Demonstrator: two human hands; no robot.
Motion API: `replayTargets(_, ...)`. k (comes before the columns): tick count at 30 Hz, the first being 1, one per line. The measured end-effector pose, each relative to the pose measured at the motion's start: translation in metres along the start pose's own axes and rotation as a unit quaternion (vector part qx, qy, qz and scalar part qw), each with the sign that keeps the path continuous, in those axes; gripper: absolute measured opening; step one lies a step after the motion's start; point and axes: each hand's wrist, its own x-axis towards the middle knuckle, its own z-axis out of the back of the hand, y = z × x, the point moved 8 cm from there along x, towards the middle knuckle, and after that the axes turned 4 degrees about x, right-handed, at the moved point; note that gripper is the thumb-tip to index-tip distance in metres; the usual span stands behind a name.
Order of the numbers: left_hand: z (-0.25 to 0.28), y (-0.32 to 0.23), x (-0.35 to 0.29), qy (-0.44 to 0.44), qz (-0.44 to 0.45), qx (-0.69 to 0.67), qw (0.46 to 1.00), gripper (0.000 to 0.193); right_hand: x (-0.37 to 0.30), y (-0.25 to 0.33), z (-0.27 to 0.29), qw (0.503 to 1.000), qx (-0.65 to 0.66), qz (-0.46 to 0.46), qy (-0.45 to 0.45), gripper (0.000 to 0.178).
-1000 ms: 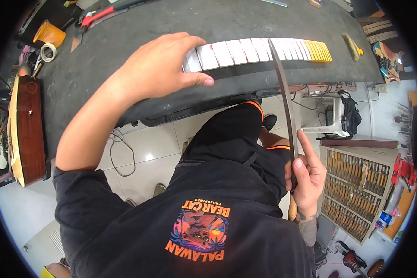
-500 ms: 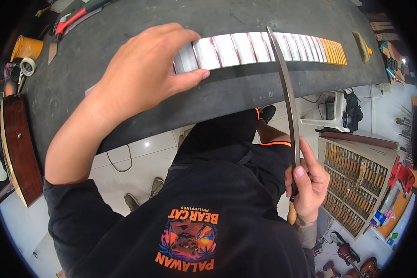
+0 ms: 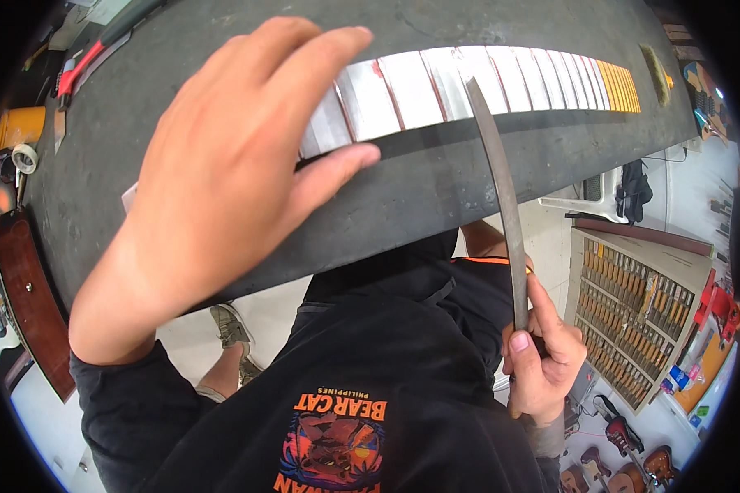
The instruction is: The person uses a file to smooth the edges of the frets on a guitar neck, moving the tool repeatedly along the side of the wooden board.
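A long guitar fretboard (image 3: 501, 78), masked with pale tape between its frets and yellow at its far right end, lies across a dark grey workbench (image 3: 436, 189). My left hand (image 3: 230, 164) presses flat on its left end, fingers spread over the taped part. My right hand (image 3: 543, 361) grips the wooden handle of a long flat metal file (image 3: 501, 197). The file runs up from my hand and its tip rests on the fretboard near the middle.
A red-handled tool (image 3: 90, 62), a tape roll (image 3: 25, 156) and a yellow box (image 3: 16, 127) lie at the bench's left. A brown guitar body (image 3: 29, 304) stands at the far left. A wooden rack of small tools (image 3: 633, 312) sits on the floor at right.
My head has come closer to the bench, so hand and fretboard look larger. The file's tip has stayed on the fretboard, shifting slightly. Both hands keep their hold.
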Motion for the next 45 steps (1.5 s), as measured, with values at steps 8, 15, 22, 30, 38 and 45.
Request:
replayTargets(8,-0.015,-0.019,-0.009,0.054,-0.064,0.006,0.996,0.068,-0.002,-0.008,-0.015,0.987,0.154,-0.034,0.033,0.052)
replayTargets(15,-0.023,-0.016,-0.008,0.031,-0.093,0.015,0.995,0.063,-0.012,-0.016,-0.016,0.956,0.271,-0.112,0.013,0.051)
replayTargets(22,-0.022,-0.018,-0.008,0.007,-0.106,0.050,0.993,0.054,-0.019,-0.014,-0.018,0.934,0.325,-0.148,0.015,0.048)
replayTargets(30,-0.023,-0.019,-0.007,0.009,-0.119,0.053,0.991,0.055,-0.019,-0.025,-0.022,0.924,0.343,-0.163,0.039,0.050)
replayTargets(38,-0.023,-0.018,-0.007,0.003,-0.126,0.055,0.990,0.057,-0.019,-0.033,-0.021,0.895,0.415,-0.154,0.053,0.054)
replayTargets(45,-0.023,-0.018,-0.006,0.025,-0.120,0.049,0.991,0.058,-0.017,-0.023,-0.011,0.934,0.321,-0.146,0.063,0.054)
